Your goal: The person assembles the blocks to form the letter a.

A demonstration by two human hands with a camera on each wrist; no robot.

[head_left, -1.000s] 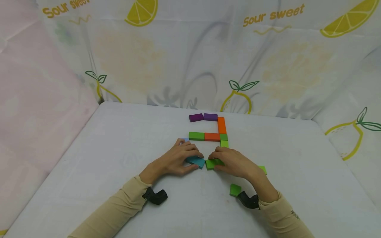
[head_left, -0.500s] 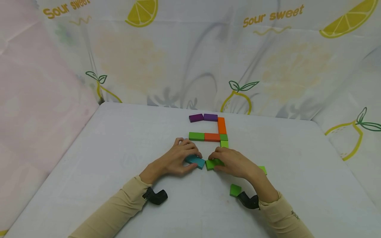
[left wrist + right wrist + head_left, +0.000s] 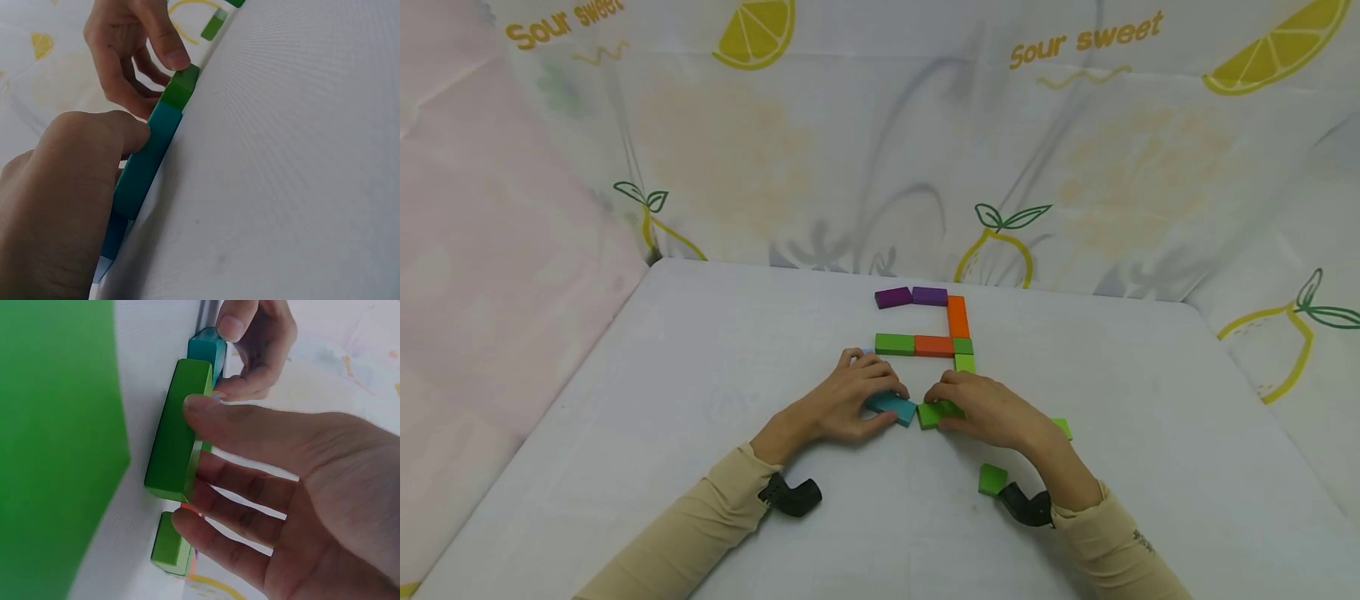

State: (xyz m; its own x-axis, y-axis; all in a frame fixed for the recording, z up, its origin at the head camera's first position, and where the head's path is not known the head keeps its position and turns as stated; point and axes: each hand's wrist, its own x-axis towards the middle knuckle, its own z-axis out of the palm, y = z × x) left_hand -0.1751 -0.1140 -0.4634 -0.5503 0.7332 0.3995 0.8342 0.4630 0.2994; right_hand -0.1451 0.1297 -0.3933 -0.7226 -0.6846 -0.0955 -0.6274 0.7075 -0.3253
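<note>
My left hand (image 3: 853,402) pinches a teal block (image 3: 898,407) by its long sides, thumb at the near side and fingers at the far side. My right hand (image 3: 992,410) holds a green block (image 3: 929,416) the same way, covering its right part. The two blocks meet end to end at a slight angle on the white table. In the left wrist view, a darker blue block (image 3: 114,237) continues from the teal one, partly behind the hand. Beyond the right hand's fingers, the right wrist view shows a shorter-looking green block (image 3: 166,542).
Behind the hands, a green block (image 3: 895,344) and a red-orange one (image 3: 934,346) form a row. An orange block (image 3: 958,317) leads back to two purple blocks (image 3: 929,296). One loose green block (image 3: 992,479) lies by the right wrist camera, another (image 3: 1063,427) behind the forearm.
My left fingertips have drawn back slightly along the teal block since the first frame. The right hand and the blocks stay in place.
</note>
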